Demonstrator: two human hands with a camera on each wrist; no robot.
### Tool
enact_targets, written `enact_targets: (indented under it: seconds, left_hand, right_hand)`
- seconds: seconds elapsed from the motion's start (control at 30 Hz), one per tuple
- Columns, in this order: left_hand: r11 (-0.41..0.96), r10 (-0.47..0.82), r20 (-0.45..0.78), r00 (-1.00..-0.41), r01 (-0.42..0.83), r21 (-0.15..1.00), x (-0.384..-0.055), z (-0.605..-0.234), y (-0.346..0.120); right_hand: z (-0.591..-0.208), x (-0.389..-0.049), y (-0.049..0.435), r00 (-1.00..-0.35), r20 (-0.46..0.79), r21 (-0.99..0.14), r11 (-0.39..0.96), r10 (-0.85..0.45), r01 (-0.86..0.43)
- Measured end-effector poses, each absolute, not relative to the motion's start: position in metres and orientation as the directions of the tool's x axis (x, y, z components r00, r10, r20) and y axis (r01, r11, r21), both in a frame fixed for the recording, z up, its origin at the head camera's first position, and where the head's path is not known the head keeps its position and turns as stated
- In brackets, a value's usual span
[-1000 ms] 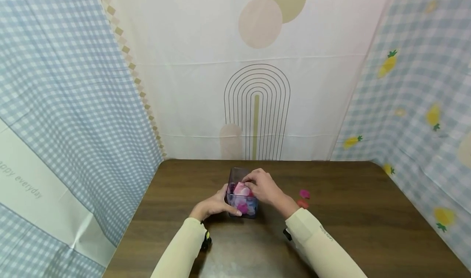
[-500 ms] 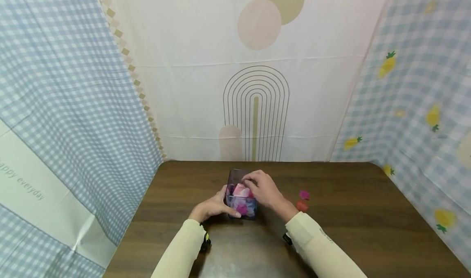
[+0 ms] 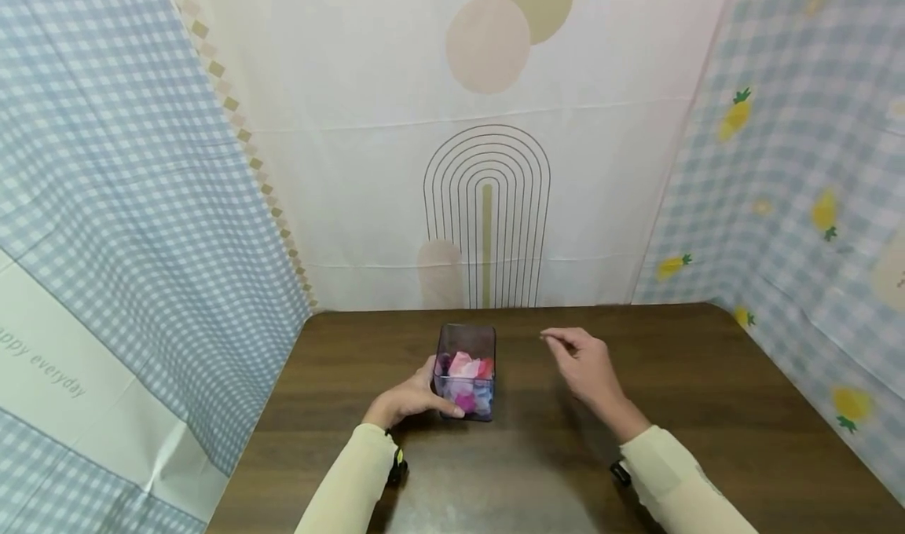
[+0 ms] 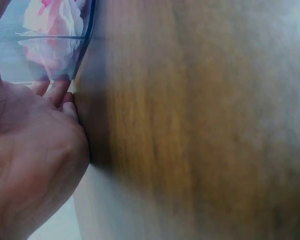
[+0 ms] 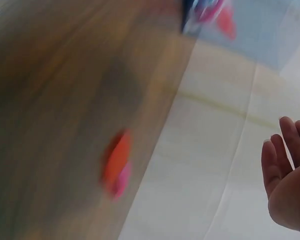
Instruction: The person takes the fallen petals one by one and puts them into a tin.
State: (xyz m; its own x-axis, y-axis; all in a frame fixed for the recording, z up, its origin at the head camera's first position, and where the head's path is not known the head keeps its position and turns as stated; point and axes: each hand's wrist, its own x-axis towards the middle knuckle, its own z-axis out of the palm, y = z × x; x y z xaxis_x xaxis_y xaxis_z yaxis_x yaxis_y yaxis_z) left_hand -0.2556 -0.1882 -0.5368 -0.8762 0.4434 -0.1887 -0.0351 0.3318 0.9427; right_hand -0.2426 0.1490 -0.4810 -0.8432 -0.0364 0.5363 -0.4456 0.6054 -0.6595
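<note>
A see-through, dark-tinted plastic box point(image 3: 467, 336) stands on the table, filled partway with pink, white, red, purple and bluish petals point(image 3: 464, 367). My left hand point(image 3: 410, 399) grips its left side, thumb across the front wall and fingers round the other side. In the left wrist view, fingers reach under the clear wall near the petals. To the right of the box my right hand point(image 3: 585, 367) hovers over the table, fingers loosely bent and nothing visible in them. Below it in the right wrist view lie an orange-red petal point(image 5: 117, 157) and a magenta petal point(image 5: 122, 180); in the head view the right hand hides them.
The brown wood-grain table point(image 3: 509, 479) reaches back to a white printed curtain point(image 3: 368, 204). Blue checked cloth point(image 3: 141, 165) hangs on the left, and checked cloth with pineapples point(image 3: 785, 204) on the right.
My right hand has left the box and moved right, over the spot where the two loose petals lie. My left hand keeps its grip on the box.
</note>
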Motion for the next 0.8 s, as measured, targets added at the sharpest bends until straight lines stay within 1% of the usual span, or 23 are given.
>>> enact_targets:
  seconds: [0.2,0.3,0.43,0.5,0.67,0.8]
  left_hand:
    - [0.344,0.43,-0.191,-0.882,-0.035,0.938,-0.257,-0.537,-0.186]
    - [0.343,0.418,-0.195,-0.887,-0.045,0.938,-0.258,-0.537,-0.184]
    - [0.341,0.424,-0.203,-0.883,-0.052,0.938,-0.259,-0.536,-0.186]
    - [0.344,0.43,-0.204,-0.879,-0.049,0.938,-0.259,-0.537,-0.186]
    - [0.343,0.428,-0.189,-0.884,-0.035,0.939,-0.26,-0.537,-0.187]
    - [0.36,0.428,-0.199,-0.882,-0.036,0.932,-0.259,-0.536,-0.187]
  right_hand:
    - [-0.491,-0.239,0.206,-0.883,0.467,-0.689,0.648,0.054,-0.325]
    - [-0.496,-0.24,0.219,-0.887,0.45,-0.703,0.653,0.102,-0.282]
    - [-0.497,-0.242,0.221,-0.884,0.447,-0.72,0.643,0.14,-0.262]
    - [-0.496,-0.243,0.22,-0.882,0.45,-0.716,0.646,0.138,-0.265]
    - [-0.493,-0.244,0.217,-0.895,0.437,-0.689,0.672,0.085,-0.272]
    - [-0.493,-0.243,0.218,-0.926,0.377,-0.649,0.718,0.017,-0.251]
